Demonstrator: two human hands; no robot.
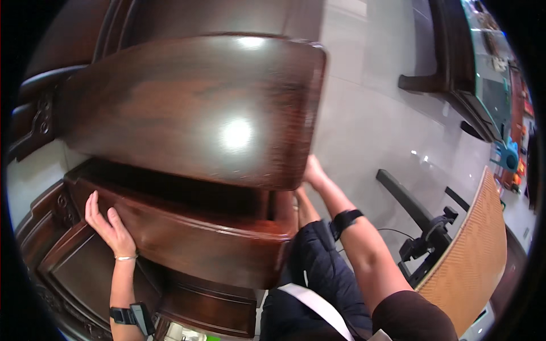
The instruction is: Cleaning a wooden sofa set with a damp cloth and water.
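A polished dark wooden panel (200,106) with a rounded edge spans the upper middle of the view. Below it is a reddish-brown wooden box-like piece (204,251) with a dark hollow between its rim and the panel. My left hand (111,226) rests against the upper edge of this piece near its left end, thumb apart from the fingers and nothing held. At the panel's lower right corner, my right hand (313,172) touches the edge. Its fingers are hidden behind the wood, so its grip does not show.
Carved dark wooden furniture (64,209) stands along the left. Pale floor tiles (362,119) lie to the right, below a glass-topped dark table (456,76). A woven-surfaced board (473,251) and a black metal stand (426,230) are at lower right. My knee (307,238) is close to the box-like piece.
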